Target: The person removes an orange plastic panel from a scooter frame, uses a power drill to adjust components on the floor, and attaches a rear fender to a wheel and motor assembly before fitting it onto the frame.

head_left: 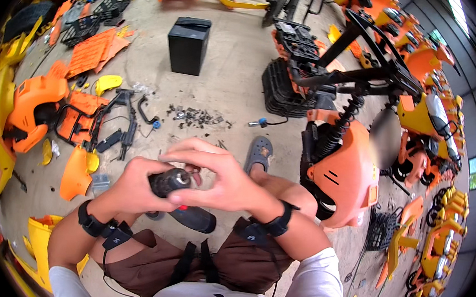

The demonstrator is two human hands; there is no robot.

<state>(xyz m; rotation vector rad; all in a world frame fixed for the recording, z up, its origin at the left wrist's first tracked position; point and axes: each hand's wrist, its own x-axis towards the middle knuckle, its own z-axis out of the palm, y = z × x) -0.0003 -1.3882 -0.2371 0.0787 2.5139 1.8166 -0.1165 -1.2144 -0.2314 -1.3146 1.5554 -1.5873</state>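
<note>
In front of my lap is a black cordless drill (193, 219) with a small red accent, its handle slanting down to the right. My left hand (138, 180) wraps around the drill's body from the left side. From the right, my right hand (225, 177) curls over the drill's front end, thumb against the body and fingers bent around the tip. Whether a bit or other small part sits between those fingers is hard to make out. Both wrists carry black straps.
Small black fasteners (192, 116) lie scattered on the concrete ahead. A black box-shaped battery (188, 47) stands beyond them. To the right is a partly stripped scooter with an orange body panel (346, 175) and dark frame (336, 66). Orange panels (91, 51) and a black crate (81, 29) lie left.
</note>
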